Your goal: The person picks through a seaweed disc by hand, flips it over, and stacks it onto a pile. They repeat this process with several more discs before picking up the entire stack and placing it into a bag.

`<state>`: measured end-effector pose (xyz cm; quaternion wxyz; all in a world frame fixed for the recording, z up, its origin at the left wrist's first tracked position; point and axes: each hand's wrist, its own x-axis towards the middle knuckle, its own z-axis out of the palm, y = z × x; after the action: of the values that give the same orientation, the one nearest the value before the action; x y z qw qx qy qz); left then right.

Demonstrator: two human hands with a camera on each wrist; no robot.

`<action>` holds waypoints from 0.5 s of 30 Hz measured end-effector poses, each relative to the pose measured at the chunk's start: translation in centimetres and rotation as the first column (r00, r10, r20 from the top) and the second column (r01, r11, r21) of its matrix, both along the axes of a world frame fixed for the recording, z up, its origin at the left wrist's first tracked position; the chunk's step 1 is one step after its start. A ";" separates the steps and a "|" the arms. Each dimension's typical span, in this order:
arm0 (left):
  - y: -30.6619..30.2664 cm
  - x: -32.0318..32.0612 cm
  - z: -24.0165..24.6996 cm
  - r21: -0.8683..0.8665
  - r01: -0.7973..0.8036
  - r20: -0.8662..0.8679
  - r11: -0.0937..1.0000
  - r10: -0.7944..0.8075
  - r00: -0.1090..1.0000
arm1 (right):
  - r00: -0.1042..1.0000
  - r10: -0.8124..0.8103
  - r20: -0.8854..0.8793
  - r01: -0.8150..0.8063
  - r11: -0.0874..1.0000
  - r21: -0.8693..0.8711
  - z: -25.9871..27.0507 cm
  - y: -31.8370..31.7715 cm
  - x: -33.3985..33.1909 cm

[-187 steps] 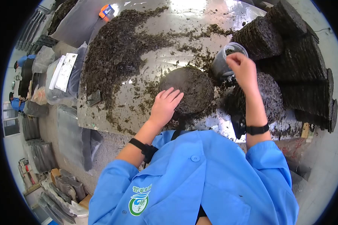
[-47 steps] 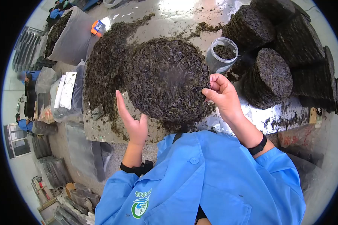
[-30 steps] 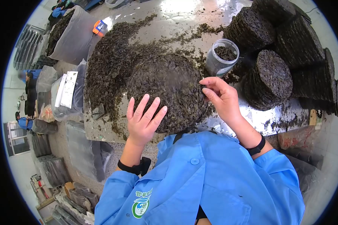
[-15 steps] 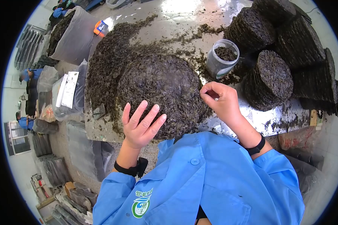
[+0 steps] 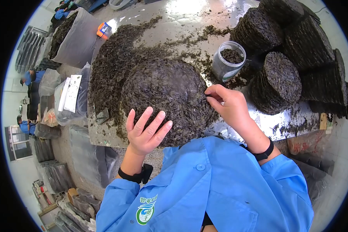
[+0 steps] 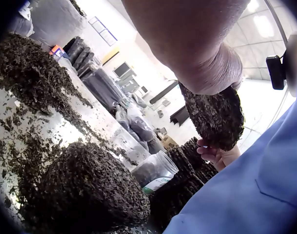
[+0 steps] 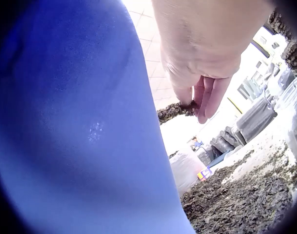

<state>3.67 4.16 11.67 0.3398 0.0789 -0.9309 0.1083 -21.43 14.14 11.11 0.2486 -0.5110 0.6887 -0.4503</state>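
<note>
A round, dark, flaky disc (image 5: pixel 164 96) hangs tilted near the blue jacket, raised above the table; the left wrist view shows the same disc (image 6: pixel 214 117) above a round dark pile (image 6: pixel 92 187). My left hand (image 5: pixel 145 131) lies with spread fingers against its lower left part, palm mostly toward me. At the right edge, thumb and fingers of my right hand (image 5: pixel 232 106) pinch the rim or a small flake there. In the right wrist view, the fingertips of my right hand (image 7: pixel 207 92) meet the disc's edge (image 7: pixel 172 113).
A clear jar (image 5: pixel 229 62) of dark flakes stands behind my right hand. Stacks of dark discs (image 5: pixel 280 83) fill the table's right side. Loose flakes (image 5: pixel 116 58) lie heaped at the left, near an orange object (image 5: pixel 103 30). Bags stand on the floor at left.
My right hand came from the jar to the disc's edge. The disc was raised, then came lower and closer to me. My left hand turned from side-on to spread fingers against it.
</note>
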 end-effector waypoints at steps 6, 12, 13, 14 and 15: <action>0.3 -0.3 0.3 -0.019 -0.054 0.029 0.998 0.055 0.998 | 0.919 0.049 -0.391 -0.088 0.993 -0.082 -0.1 -0.1 -0.5; 0.2 0.0 0.5 0.064 -0.131 0.077 0.989 0.126 0.989 | 0.956 -0.075 0.284 0.118 0.983 -0.139 0.7 -0.4 -3.3; 0.0 0.0 0.8 0.207 -0.149 0.081 0.967 0.135 0.988 | 0.964 -0.127 0.232 0.175 0.964 -0.199 1.1 -0.8 -4.8; -0.1 -0.2 1.1 0.347 -0.160 0.086 0.924 0.138 0.987 | 0.950 -0.268 0.161 0.299 0.929 -0.219 1.3 -1.5 -6.2; 0.2 -0.8 0.7 0.633 -0.160 -0.021 0.758 0.223 0.975 | 0.919 -0.357 -0.167 0.332 0.929 -0.162 0.4 -2.5 -8.7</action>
<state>2.88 4.40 12.34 0.3249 0.2872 -0.8834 -0.1775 -30.09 11.69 11.46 0.0632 -0.4379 0.7580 -0.4793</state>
